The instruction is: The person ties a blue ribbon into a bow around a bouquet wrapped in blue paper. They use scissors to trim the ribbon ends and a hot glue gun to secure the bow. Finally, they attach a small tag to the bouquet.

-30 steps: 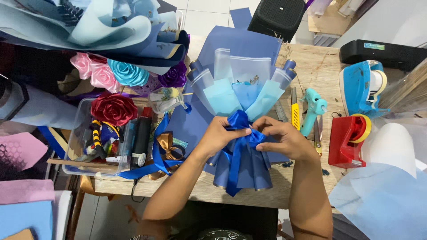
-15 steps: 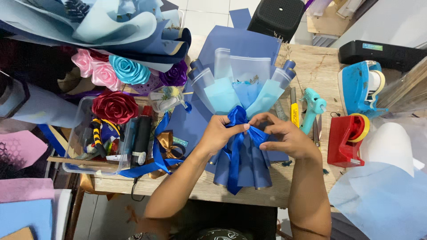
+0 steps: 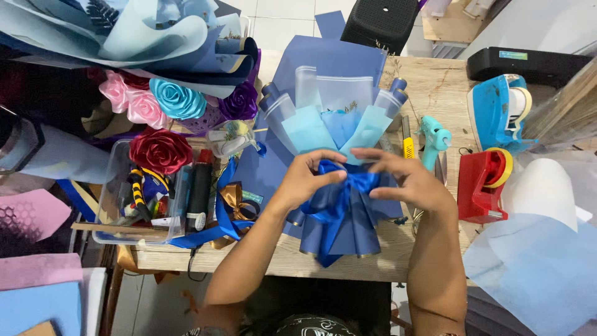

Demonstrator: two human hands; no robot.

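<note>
Two hands, left hand [image 3: 306, 177] and right hand [image 3: 407, 180], each grip pinching one blue ribbon bow [image 3: 339, 193] (on one bouquet [image 3: 336, 106]).

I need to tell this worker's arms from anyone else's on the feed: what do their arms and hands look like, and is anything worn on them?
Both forearms are bare right down to the bottom edge of the head view: no sleeves, gloves or watch show. The left hand and right hand carry no rings or bracelets that I can make out. No other person's hands appear in the picture.
</note>
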